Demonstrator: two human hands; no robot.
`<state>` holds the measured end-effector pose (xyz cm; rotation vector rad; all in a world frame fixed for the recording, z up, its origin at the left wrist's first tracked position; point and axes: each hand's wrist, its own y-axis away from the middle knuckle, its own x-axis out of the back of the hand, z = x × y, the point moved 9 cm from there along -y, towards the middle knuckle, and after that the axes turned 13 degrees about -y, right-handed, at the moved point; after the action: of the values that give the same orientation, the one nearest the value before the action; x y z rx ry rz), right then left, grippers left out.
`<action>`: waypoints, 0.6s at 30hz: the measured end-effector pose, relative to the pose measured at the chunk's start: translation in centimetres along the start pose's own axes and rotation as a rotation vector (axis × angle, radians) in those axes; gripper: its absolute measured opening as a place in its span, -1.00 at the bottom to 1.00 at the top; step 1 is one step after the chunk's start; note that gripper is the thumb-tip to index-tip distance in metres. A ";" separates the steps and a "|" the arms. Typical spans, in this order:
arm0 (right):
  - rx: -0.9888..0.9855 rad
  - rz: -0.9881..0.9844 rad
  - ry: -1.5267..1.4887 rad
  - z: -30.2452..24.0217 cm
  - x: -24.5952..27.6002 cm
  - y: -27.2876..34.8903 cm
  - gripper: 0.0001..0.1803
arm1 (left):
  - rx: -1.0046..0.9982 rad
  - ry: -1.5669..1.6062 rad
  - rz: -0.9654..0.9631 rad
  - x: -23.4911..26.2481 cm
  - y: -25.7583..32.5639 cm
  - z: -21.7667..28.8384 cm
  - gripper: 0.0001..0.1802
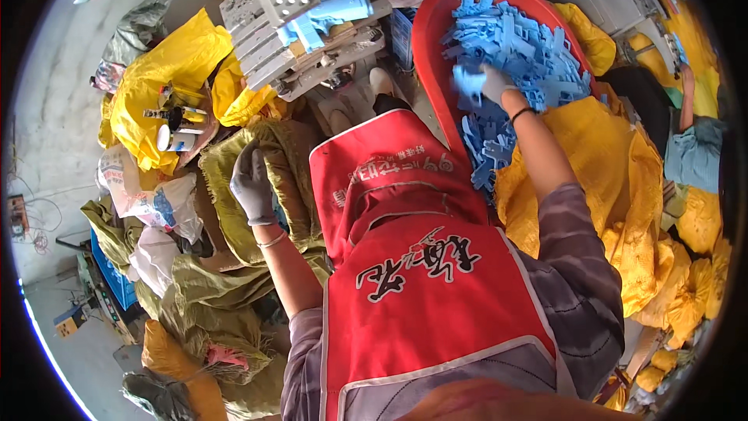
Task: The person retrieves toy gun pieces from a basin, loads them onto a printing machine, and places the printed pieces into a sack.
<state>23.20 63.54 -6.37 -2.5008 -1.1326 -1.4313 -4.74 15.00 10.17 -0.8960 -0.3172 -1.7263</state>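
Note:
My right hand, in a grey glove, reaches over a red tub heaped with light blue plastic parts. Its fingers close on a light blue plastic piece, blurred, so its exact shape is unclear. My left hand, gloved too, hovers left of my lap above olive woven sacks. Nothing shows in its loosely bent fingers. Ahead of my knees, a light blue pistol-shaped plastic piece lies on a machine with a slatted grey bed, beside a perforated metal block.
Yellow sacks cover the left side, where a white cup-like container stands. An orange-yellow sack drapes against the tub's near side. Another person's arm shows at far right. A blue crate stands at lower left.

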 end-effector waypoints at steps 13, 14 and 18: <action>-0.088 -0.467 0.011 2.2 -7.2 2.4 -0.52 | -0.382 -0.137 0.187 2.0 -5.0 12.0 -0.81; -0.085 -0.319 -0.077 2.4 -6.1 1.6 -0.50 | -0.386 -0.175 0.215 2.1 -5.7 12.6 -0.82; -0.160 -0.136 -0.897 -0.8 -1.9 2.6 -0.60 | -0.583 -0.191 0.181 1.2 -7.1 17.0 -0.71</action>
<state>23.61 60.26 -6.59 -3.3404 -1.3148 -0.3501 -4.39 27.11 24.05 -1.4682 0.1564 -1.5861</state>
